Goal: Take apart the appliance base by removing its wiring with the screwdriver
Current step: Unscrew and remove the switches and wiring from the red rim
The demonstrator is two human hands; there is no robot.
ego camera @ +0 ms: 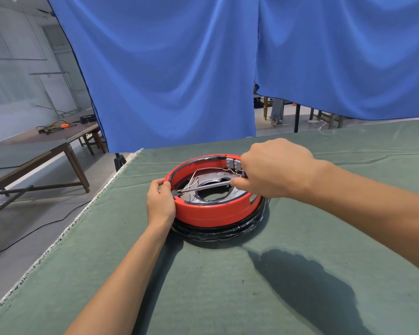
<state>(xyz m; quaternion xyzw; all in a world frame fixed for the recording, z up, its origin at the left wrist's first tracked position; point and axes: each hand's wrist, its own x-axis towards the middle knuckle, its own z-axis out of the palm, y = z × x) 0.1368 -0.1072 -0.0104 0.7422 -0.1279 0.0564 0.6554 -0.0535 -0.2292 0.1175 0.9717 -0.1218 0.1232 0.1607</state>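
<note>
A round red appliance base [215, 213] with a black lower ring lies on the green cloth, its open side up. Thin wires [196, 176] and a grey connector block [232, 163] show inside it. My left hand [160, 201] grips the base's left rim, thumb over the edge. My right hand [273, 168] holds a screwdriver [203, 187] by its handle, which the fingers hide. The metal shaft runs leftward across the inside, its tip near the left inner wall beside my left thumb.
The green-covered table [252, 286] drops off at its left edge [65, 233]. Blue curtains [179, 68] hang behind it. A wooden table [46, 141] with cables and tools stands far left. Chair legs show under the right curtain.
</note>
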